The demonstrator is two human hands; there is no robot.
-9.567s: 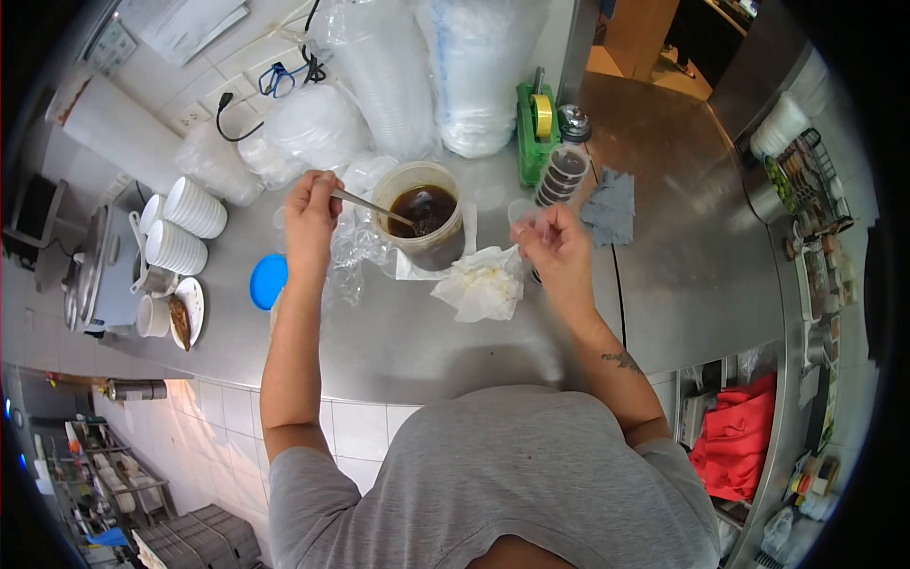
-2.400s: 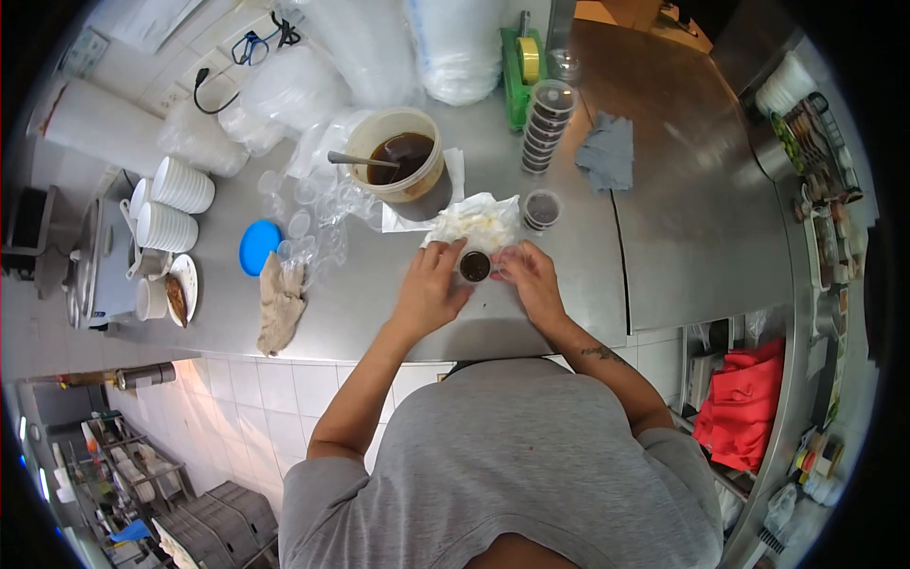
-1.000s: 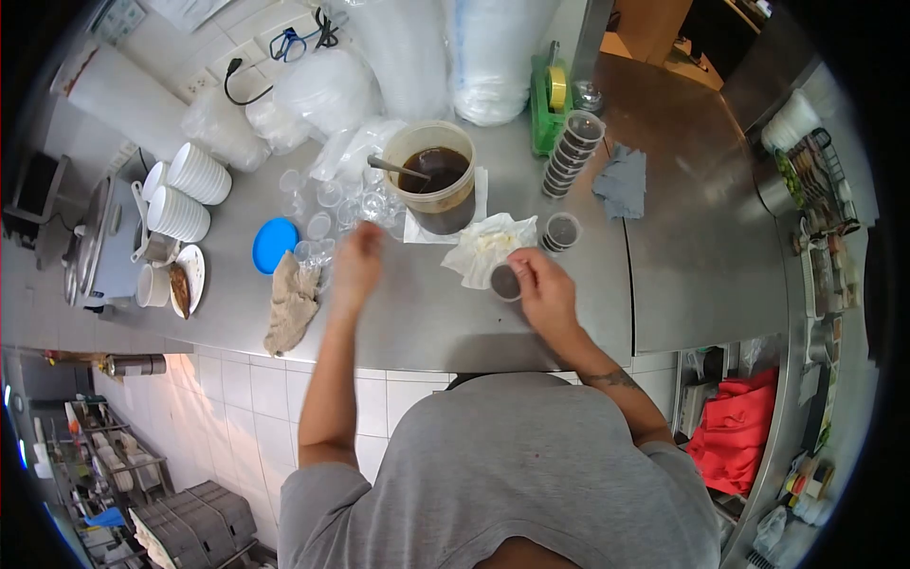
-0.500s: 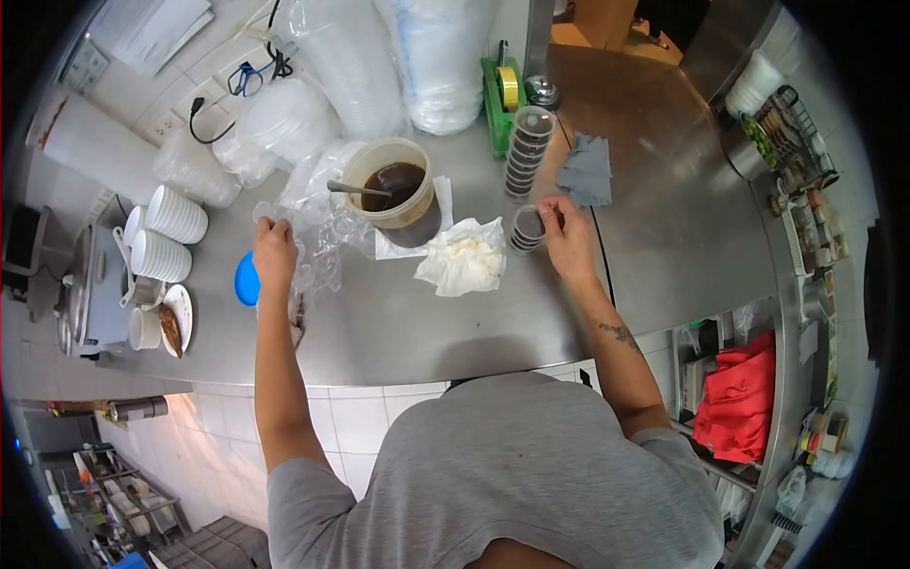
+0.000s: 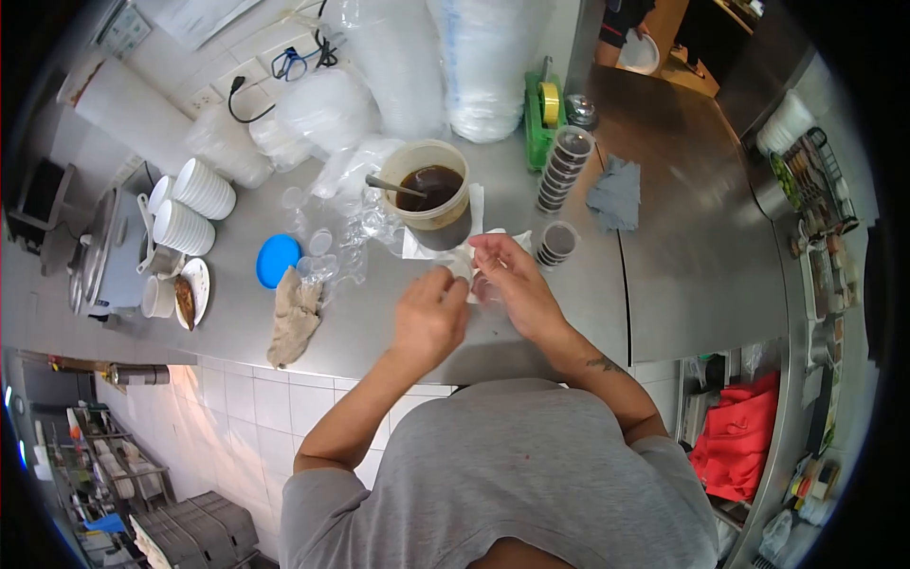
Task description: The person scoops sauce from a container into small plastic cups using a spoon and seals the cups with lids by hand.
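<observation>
My left hand is closed in a pinch in front of the paper towel, its fingertips on something thin and pale I cannot make out. Close beside it, my right hand has its fingers curled around a small clear plastic piece, blurred and partly hidden. A crumpled white paper towel lies behind both hands. To the right stand a short stack of small lidded cups of dark sauce and a taller stack of them. Behind is a plastic tub of dark brown liquid with a spoon in it.
Loose clear lids and plastic wrap, a blue lid and a beige cloth lie left. A green tape dispenser and grey cloth are at the back right. Another person holds a white container beyond the counter.
My left hand has moved right from the clear lids to the middle. My right hand has left the short cup stack and come in beside it. A person appears at the top right.
</observation>
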